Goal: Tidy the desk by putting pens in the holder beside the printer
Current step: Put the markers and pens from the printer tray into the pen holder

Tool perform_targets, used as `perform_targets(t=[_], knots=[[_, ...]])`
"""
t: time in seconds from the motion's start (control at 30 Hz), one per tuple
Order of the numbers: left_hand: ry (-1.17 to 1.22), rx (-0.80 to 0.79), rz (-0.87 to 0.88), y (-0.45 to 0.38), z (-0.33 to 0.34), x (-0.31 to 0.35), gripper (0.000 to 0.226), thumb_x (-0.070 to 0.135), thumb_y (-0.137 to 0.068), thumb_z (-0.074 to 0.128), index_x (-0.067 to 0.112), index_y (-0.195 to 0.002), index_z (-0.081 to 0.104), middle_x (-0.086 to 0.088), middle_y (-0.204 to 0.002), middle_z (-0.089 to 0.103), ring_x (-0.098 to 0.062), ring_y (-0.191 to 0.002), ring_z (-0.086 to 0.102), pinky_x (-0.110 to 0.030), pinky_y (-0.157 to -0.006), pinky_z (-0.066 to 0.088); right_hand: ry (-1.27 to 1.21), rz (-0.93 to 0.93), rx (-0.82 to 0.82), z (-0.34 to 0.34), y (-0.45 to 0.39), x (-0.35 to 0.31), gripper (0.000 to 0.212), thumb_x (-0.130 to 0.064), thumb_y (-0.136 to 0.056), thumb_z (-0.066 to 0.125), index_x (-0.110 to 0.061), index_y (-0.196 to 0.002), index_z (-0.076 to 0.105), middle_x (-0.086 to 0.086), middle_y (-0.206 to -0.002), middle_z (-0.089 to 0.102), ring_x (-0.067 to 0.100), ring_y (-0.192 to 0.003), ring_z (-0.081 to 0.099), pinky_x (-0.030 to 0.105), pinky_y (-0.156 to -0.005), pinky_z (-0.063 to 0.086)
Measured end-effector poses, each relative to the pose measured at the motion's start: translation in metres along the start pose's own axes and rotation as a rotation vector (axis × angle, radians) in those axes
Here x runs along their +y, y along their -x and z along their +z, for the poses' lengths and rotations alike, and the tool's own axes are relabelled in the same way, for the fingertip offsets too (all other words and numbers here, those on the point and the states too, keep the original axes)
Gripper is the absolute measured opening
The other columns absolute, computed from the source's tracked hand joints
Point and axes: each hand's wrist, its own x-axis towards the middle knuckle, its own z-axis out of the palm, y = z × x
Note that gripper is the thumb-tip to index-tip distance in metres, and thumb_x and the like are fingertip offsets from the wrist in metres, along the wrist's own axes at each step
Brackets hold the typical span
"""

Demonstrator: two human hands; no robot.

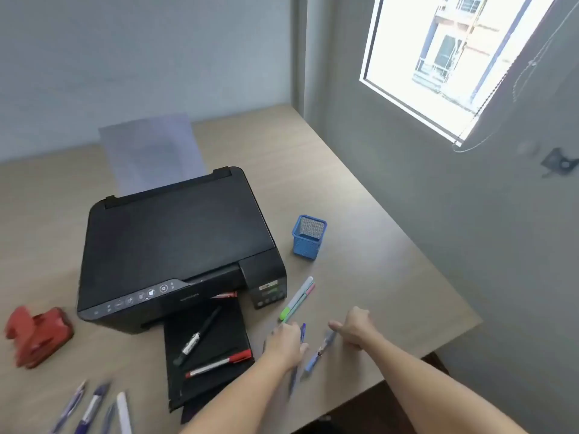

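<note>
A blue mesh pen holder (308, 238) stands empty to the right of the black printer (175, 233). In front of the holder lie a green-capped highlighter (296, 299) and a thin pink pen (306, 294). My left hand (286, 343) is closed over a dark blue pen (303, 332), which sticks out above and below the blurred fingers. My right hand (355, 328) rests on the desk with its fingers curled and its thumb by the top of a light blue pen (318, 353). A black marker (197, 336) and a red-capped pen (219, 364) lie on the printer's output tray.
Several blue pens (89, 405) and a white one (123, 411) lie at the desk's near left. A red hole punch (37, 335) sits left of the printer. Paper (150, 151) stands in the printer's rear feed. The desk's right edge (470, 324) runs along the wall under a window.
</note>
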Motion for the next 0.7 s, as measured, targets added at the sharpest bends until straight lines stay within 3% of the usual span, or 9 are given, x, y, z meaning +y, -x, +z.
perform_targets(t=[0.13, 0.23, 0.3, 0.4, 0.5, 0.6, 0.7], knots=[[0.031, -0.022, -0.086, -0.021, 0.001, 0.012, 0.033, 0.032, -0.093, 0.054, 0.005, -0.111, 0.055, -0.017, -0.115, 0.063, -0.036, -0.108, 0.060, -0.040, -0.087, 0.051, -0.084, -0.019, -0.017, 0.000, -0.013, -0.005, 0.035, -0.030, -0.073, 0.074, -0.003, -0.090, 0.061, 0.009, -0.082, 0.054, 0.026, -0.076, 0.056, 0.024, -0.060, 0.039], [0.018, -0.087, -0.034, -0.033, -0.004, 0.025, 0.021, 0.023, -0.094, 0.048, 0.005, -0.096, 0.058, -0.019, -0.109, 0.064, -0.038, -0.103, 0.061, -0.039, -0.083, 0.052, -0.061, -0.096, -0.043, -0.008, -0.031, 0.000, 0.021, -0.018, -0.073, 0.067, -0.007, -0.062, 0.053, 0.011, -0.066, 0.058, 0.022, -0.066, 0.056, 0.021, -0.044, 0.037], [0.075, -0.059, -0.009, -0.037, -0.014, 0.034, 0.013, 0.020, -0.090, 0.048, 0.010, -0.085, 0.053, -0.019, -0.097, 0.064, -0.038, -0.096, 0.063, -0.039, -0.077, 0.052, -0.129, -0.139, -0.010, -0.020, -0.048, 0.010, 0.024, -0.011, -0.073, 0.061, -0.007, -0.051, 0.049, 0.019, -0.059, 0.066, 0.021, -0.056, 0.057, 0.023, -0.045, 0.045], [0.293, 0.148, 0.090, -0.037, -0.053, 0.050, 0.009, 0.021, -0.090, 0.053, 0.014, -0.087, 0.056, -0.018, -0.086, 0.067, -0.037, -0.081, 0.066, -0.041, -0.073, 0.057, -0.498, -0.195, 0.073, -0.064, -0.071, 0.018, 0.027, -0.003, -0.078, 0.061, -0.009, -0.052, 0.053, 0.017, -0.054, 0.061, 0.023, -0.043, 0.058, 0.044, -0.054, 0.056], [0.488, 0.441, 0.154, -0.042, -0.116, 0.062, 0.018, 0.019, -0.090, 0.062, 0.009, -0.077, 0.056, -0.011, -0.072, 0.069, -0.024, -0.067, 0.067, -0.037, -0.067, 0.057, -0.783, -0.275, 0.250, -0.122, -0.086, 0.010, 0.017, -0.005, -0.084, 0.061, -0.005, -0.068, 0.061, 0.015, -0.059, 0.062, 0.013, -0.041, 0.058, 0.030, -0.048, 0.054], [0.532, 0.716, 0.110, -0.067, -0.170, 0.068, 0.017, 0.018, -0.091, 0.062, 0.006, -0.079, 0.058, -0.001, -0.066, 0.065, -0.015, -0.057, 0.059, -0.024, -0.055, 0.045, -0.981, -0.380, 0.373, -0.168, -0.085, -0.014, 0.009, -0.011, -0.086, 0.061, -0.007, -0.078, 0.064, 0.011, -0.064, 0.064, 0.014, -0.050, 0.060, 0.021, -0.051, 0.054], [0.480, 0.756, 0.033, -0.100, -0.191, 0.071, 0.011, 0.008, -0.091, 0.058, 0.002, -0.081, 0.059, -0.010, -0.072, 0.067, -0.023, -0.062, 0.058, -0.031, -0.055, 0.046, -1.035, -0.467, 0.435, -0.183, -0.084, -0.040, 0.008, -0.016, -0.085, 0.062, -0.014, -0.077, 0.064, 0.009, -0.069, 0.067, 0.016, -0.059, 0.064, 0.024, -0.054, 0.054]])
